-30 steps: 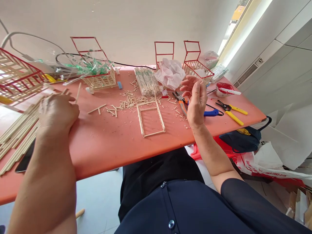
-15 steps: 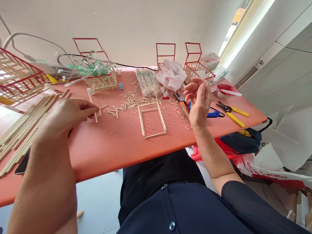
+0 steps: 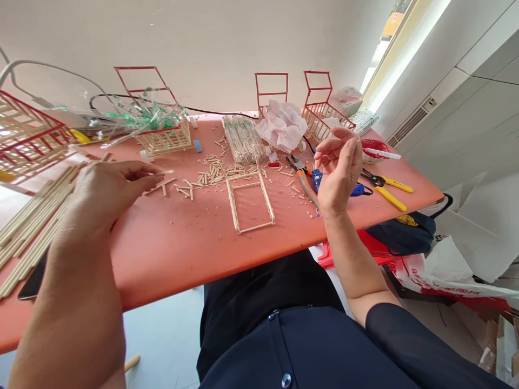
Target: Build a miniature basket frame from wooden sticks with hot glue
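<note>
My left hand (image 3: pixel 109 186) is over the left part of the table, thumb and fingers pinched on a short wooden stick (image 3: pixel 168 172) whose pale end pokes out past the fingertips. Just beneath it, a longer stick and a short piece (image 3: pixel 164 190) lie on the tabletop. My right hand (image 3: pixel 338 170) is raised above the right side near the pliers, its fingers loosely bent and apart, with nothing visible in them. Between the hands lies a rectangular wooden stick frame (image 3: pixel 253 202), two of its ends jutting up at the back.
Cut stick pieces (image 3: pixel 211 172) litter the orange table (image 3: pixel 174 259). Long sticks (image 3: pixel 38 221) lie at left. Behind stand red-trimmed stick baskets (image 3: pixel 164 141) and a packet of wrapped items (image 3: pixel 242 139). Orange-handled pliers (image 3: pixel 305 181), yellow-handled pliers (image 3: pixel 387 189) and a red-stained cup (image 3: pixel 371 151) sit at right.
My left hand has shifted slightly left and lifted, and the stick in its fingertips now points right instead of toward me. My right hand has moved a little to the right.
</note>
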Demonstrator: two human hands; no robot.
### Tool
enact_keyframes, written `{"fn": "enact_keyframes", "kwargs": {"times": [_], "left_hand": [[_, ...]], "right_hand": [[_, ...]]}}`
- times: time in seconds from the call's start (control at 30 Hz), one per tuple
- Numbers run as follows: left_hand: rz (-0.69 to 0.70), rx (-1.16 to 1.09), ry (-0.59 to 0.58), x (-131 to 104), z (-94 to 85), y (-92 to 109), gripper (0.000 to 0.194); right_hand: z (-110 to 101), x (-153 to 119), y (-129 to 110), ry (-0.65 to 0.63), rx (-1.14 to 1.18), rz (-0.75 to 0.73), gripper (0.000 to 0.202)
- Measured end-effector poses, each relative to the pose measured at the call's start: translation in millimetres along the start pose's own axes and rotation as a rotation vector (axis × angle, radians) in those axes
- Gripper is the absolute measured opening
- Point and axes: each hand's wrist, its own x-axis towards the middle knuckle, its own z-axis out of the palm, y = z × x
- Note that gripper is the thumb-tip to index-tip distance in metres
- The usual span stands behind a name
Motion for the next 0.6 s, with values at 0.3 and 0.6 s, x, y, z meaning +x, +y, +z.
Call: {"fn": "enact_keyframes", "kwargs": {"times": [0.3, 0.6], "left_hand": [[0.435, -0.025, 0.449, -28, -0.2, 21, 0.044], [0.449, -0.031, 0.372, -55, 2.6, 43, 0.052]], "right_hand": [[2, -2, -11, 0.030, -0.040, 0.045, 0.073], [-23, -62, -30, -0.228, 0.151, -0.030, 0.050]]}}
